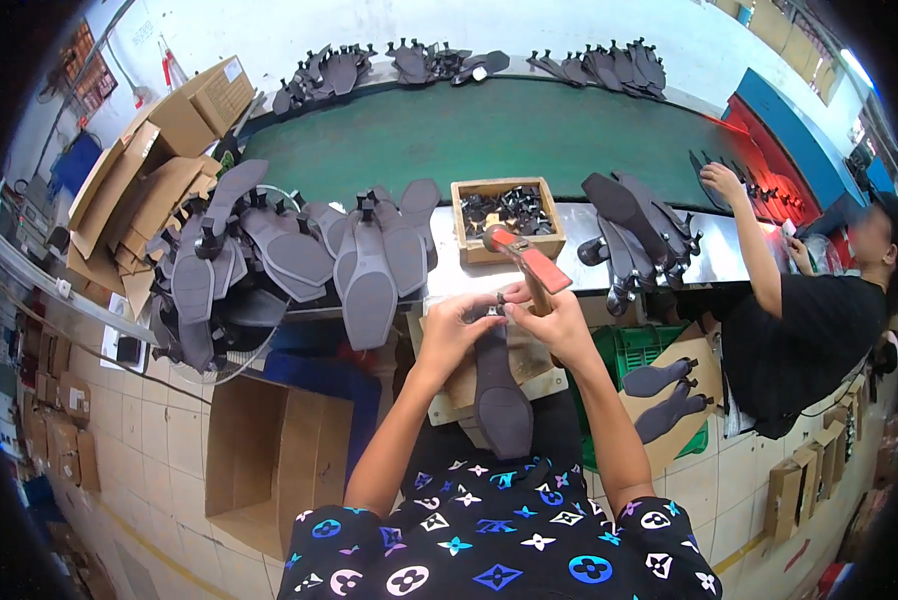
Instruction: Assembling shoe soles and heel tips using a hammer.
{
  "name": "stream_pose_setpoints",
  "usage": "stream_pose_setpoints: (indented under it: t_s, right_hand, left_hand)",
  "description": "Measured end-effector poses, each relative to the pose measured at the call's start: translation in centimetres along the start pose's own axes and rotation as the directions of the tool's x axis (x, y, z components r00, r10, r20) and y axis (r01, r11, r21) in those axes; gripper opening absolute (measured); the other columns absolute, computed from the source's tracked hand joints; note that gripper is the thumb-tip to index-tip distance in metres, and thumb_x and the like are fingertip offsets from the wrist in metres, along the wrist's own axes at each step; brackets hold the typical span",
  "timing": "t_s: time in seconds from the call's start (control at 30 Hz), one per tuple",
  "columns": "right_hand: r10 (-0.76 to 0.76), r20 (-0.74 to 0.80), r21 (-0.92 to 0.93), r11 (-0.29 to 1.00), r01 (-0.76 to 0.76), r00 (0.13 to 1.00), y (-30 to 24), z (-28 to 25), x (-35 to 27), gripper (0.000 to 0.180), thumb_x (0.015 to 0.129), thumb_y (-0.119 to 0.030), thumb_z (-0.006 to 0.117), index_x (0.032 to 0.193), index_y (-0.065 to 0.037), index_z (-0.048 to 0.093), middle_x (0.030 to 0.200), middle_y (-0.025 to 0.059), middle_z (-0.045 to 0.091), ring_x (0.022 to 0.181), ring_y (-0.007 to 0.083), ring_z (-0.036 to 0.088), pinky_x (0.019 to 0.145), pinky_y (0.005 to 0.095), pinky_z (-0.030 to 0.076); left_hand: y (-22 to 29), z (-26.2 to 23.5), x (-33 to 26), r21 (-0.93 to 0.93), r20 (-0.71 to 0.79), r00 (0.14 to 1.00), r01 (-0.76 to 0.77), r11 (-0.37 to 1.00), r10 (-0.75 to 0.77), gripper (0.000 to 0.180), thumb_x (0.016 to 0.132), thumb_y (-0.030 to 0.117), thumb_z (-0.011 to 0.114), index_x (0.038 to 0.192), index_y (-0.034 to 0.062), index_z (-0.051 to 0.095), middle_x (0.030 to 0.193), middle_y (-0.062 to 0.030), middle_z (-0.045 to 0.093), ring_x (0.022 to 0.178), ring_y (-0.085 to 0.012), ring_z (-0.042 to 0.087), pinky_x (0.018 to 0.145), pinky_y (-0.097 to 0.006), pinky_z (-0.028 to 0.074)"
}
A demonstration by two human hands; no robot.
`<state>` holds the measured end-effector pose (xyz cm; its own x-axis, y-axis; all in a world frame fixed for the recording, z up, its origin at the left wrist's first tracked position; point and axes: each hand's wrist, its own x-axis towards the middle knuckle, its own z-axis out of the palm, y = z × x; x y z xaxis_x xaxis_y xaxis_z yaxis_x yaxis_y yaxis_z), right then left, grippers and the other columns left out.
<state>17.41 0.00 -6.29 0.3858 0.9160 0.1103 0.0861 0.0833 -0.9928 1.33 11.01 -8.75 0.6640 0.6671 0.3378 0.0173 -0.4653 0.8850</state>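
Note:
A dark grey shoe sole (502, 405) lies lengthwise in front of me, its toe end toward my body and its heel end up between my hands. My left hand (457, 328) is closed at that heel end, thumb and fingers pinching a small dark piece (500, 298). Fingertips of my right hand (559, 325) meet the left ones there. A hammer (534, 262) with a red head and a wooden handle is tucked in my right hand, head pointing up and away. Just beyond stands a wooden box (512, 252) of small black parts.
Heeled soles are piled at left (199, 280), with another stack (634, 230) at right. A green conveyor belt (419, 135) runs behind, with more soles along its far edge. Cardboard boxes (279, 450) stand at left. On the right, a co-worker (799, 330) reaches toward the belt.

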Motion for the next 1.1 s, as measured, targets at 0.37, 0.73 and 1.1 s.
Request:
stream_pose_setpoints:
  t_s: [0.37,0.73,1.1]
  right_hand:
    - [-0.223,0.246,-0.415,0.855,0.311,0.943,-2.5,0.7,0.0,0.022,0.079,-0.004,0.071,0.099,0.002,0.066,0.099,0.0161,0.066,0.093,0.0352,0.063,0.083,0.0382,0.05]
    - [-0.133,0.143,-0.402,0.898,0.18,0.981,-4.4,1.2,-1.6,0.022,0.088,-0.007,0.068,0.108,0.0,0.063,0.09,0.0154,0.065,0.079,0.0276,0.063,0.073,0.0369,0.05]
    - [-0.142,-0.021,-0.442,0.889,0.118,0.99,-6.8,1.3,-8.5,0.03,0.098,-0.007,0.058,0.125,0.006,0.056,0.093,0.0238,0.065,0.078,0.0371,0.065,0.072,0.0366,0.051]
  left_hand:
    - [-1.2,0.0,-1.5,0.073,-0.053,0.997,0.051,0.996,-0.047,0.028,0.076,0.003,0.078,0.103,-0.0007,0.072,0.09,-0.0138,0.071,0.082,-0.0212,0.069,0.075,-0.032,0.054]
    - [-1.0,-0.7,-1.6,-0.018,-0.012,0.999,0.043,0.999,-0.043,0.022,0.081,0.01,0.08,0.098,-0.002,0.074,0.086,-0.0062,0.075,0.075,-0.0079,0.065,0.069,-0.028,0.053]
    - [-0.8,-0.5,-1.3,-0.285,0.103,0.972,0.23,0.931,-0.209,0.026,0.081,0.0,0.071,0.107,-0.001,0.075,0.094,-0.0047,0.076,0.086,-0.0088,0.069,0.076,-0.024,0.055]
